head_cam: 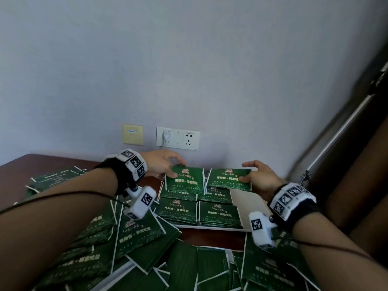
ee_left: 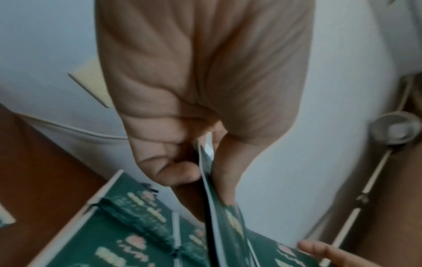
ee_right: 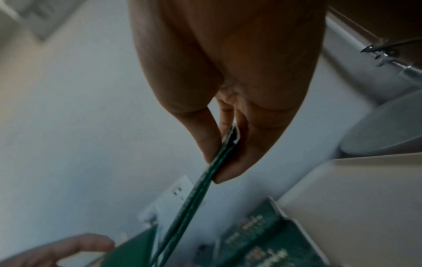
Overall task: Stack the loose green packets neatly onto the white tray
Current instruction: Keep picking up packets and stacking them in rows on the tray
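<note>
Green foil shows in both your grips: your left hand (head_cam: 162,164) pinches one green packet (head_cam: 184,180) by its far left corner, thumb on the printed face and fingers behind it, and your right hand (head_cam: 259,177) pinches a second packet (head_cam: 229,178) by its right edge. The two packets sit side by side between your hands, tilted up over the far rows. Below them, nearer your wrists, stacked packets (head_cam: 197,210) lie in neat rows on the white tray (head_cam: 239,198), whose bare strip shows just under your right hand. Loose packets (head_cam: 134,238) are heaped on the dark counter (head_cam: 210,237) beneath both your forearms. Beyond your fingers, wall sockets (head_cam: 178,138) sit on the pale wall.
</note>
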A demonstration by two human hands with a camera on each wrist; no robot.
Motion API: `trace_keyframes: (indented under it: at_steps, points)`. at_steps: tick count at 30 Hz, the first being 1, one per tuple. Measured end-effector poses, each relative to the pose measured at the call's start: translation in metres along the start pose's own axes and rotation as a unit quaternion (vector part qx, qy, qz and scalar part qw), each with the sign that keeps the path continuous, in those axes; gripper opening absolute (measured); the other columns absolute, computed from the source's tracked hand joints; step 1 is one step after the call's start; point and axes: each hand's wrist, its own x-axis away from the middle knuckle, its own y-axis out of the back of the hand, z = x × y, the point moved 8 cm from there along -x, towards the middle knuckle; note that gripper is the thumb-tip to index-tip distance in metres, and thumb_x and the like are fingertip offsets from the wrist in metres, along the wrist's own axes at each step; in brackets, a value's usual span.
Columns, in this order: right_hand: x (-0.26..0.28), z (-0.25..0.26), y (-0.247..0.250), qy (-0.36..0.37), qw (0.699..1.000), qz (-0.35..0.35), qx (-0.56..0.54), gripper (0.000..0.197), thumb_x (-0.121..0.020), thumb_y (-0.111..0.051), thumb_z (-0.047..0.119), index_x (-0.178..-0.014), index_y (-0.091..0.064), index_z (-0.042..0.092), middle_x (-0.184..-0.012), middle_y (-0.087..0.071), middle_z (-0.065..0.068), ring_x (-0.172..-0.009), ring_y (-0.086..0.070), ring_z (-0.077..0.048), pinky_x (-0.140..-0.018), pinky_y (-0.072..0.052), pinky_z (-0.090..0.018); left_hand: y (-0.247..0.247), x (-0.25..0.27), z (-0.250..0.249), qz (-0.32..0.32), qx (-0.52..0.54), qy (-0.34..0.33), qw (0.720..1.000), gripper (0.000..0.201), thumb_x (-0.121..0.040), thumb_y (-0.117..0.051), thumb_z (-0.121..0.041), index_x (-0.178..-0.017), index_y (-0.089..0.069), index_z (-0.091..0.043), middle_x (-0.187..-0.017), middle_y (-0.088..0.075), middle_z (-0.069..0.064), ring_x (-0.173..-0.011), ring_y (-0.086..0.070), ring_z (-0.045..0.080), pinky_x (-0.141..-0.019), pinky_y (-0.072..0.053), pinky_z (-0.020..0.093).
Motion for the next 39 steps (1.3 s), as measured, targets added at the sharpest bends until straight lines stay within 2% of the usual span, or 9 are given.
trace_keyframes:
  at_steps: [5,10,14,19,22,26,29,33,39]
  points:
    - [-0.040,-0.040,-0.007,-0.071,0.982,0.019,0.174,0.040,-0.072,-0.076,-0.011,-0.104,-0.060,0.006,-0.109,-0.065,-0.020,-0.097,-0.067,-0.036,-0.085,-0.058,-0.051,0.006,-0.031,0.041,-0.017,-0.123,0.079,0.989,0.049,-0.083,-0.076,-0.014,-0.127,-0.062,-0.027,-0.121,-0.062,0.005,-0.092,-0.061,0.022,-0.081,-0.056,0.036]
    - [-0.058,-0.052,-0.008,-0.062,0.921,-0.001,0.384,0.032,-0.070,-0.086,0.031,-0.076,-0.068,0.005,-0.085,-0.074,-0.011,-0.083,-0.071,-0.027,-0.081,-0.060,-0.042,0.004,-0.051,0.048,-0.121,-0.209,0.076,0.968,0.049,-0.083,-0.078,-0.021,-0.129,-0.060,-0.020,-0.131,-0.057,0.003,-0.114,-0.059,0.023,-0.099,-0.050,0.035]
    - [-0.073,-0.066,-0.016,-0.065,0.894,0.008,0.444,0.042,-0.058,-0.081,0.046,-0.075,-0.072,0.008,-0.075,-0.073,-0.008,-0.075,-0.073,-0.027,-0.070,-0.062,-0.041,0.002,-0.056,0.047,-0.141,-0.289,0.091,0.942,0.066,-0.085,-0.073,-0.040,-0.140,-0.046,-0.014,-0.133,-0.054,0.009,-0.115,-0.058,0.026,-0.097,-0.052,0.038]
    - [-0.054,-0.050,-0.030,-0.034,0.857,-0.012,0.514,0.039,-0.072,-0.073,0.049,-0.084,-0.069,0.012,-0.076,-0.068,-0.003,-0.071,-0.066,-0.019,-0.063,-0.056,-0.028,-0.022,-0.056,0.053,-0.069,-0.387,0.090,0.915,0.095,-0.066,-0.078,-0.064,-0.137,-0.039,-0.014,-0.134,-0.050,0.010,-0.114,-0.057,0.029,-0.093,-0.052,0.041]
    - [-0.053,-0.047,-0.036,-0.010,0.835,-0.007,0.550,0.039,-0.078,-0.068,0.054,-0.086,-0.066,0.016,-0.077,-0.065,0.000,-0.075,-0.062,-0.018,-0.060,-0.043,-0.024,-0.027,-0.056,0.055,-0.058,-0.406,0.083,0.908,0.084,-0.070,-0.081,-0.056,-0.130,-0.041,-0.013,-0.127,-0.054,0.010,-0.108,-0.059,0.029,-0.086,-0.053,0.040]
    - [-0.046,-0.038,-0.040,0.002,0.820,0.018,0.572,0.044,-0.079,-0.063,0.060,-0.083,-0.064,0.017,-0.085,-0.065,-0.003,-0.084,-0.064,-0.022,-0.074,-0.050,-0.029,-0.022,-0.047,0.051,-0.068,-0.403,0.069,0.910,0.064,-0.075,-0.075,-0.051,-0.119,-0.045,-0.017,-0.120,-0.057,0.007,-0.101,-0.060,0.027,-0.084,-0.053,0.039]
    - [-0.030,-0.024,-0.034,0.000,0.830,0.029,0.557,0.041,-0.077,-0.070,0.057,-0.075,-0.062,0.017,-0.086,-0.068,-0.005,-0.087,-0.070,-0.027,-0.078,-0.060,-0.038,-0.016,-0.029,0.042,-0.066,-0.399,0.066,0.912,0.053,-0.073,-0.073,-0.054,-0.107,-0.054,-0.018,-0.108,-0.062,0.004,-0.090,-0.062,0.023,-0.082,-0.054,0.035]
    - [0.014,0.000,-0.023,-0.006,0.919,0.039,0.392,0.029,-0.085,-0.076,0.035,-0.096,-0.069,0.009,-0.092,-0.071,-0.008,-0.079,-0.072,-0.020,-0.060,-0.060,-0.032,-0.017,0.013,0.015,-0.047,-0.356,0.051,0.932,0.035,-0.084,-0.070,-0.048,-0.082,-0.064,-0.014,-0.077,-0.063,0.001,-0.068,-0.056,0.021,-0.067,-0.045,0.029]
    - [0.117,-0.003,-0.020,0.009,0.979,0.082,0.185,0.018,-0.086,-0.075,0.023,-0.098,-0.068,0.012,-0.088,-0.074,-0.003,-0.071,-0.067,-0.012,-0.057,-0.053,-0.025,-0.062,0.100,-0.003,0.026,-0.288,0.003,0.957,0.036,-0.079,-0.074,-0.056,-0.104,-0.066,-0.031,-0.086,-0.075,-0.003,-0.082,-0.071,0.015,-0.085,-0.057,0.042]
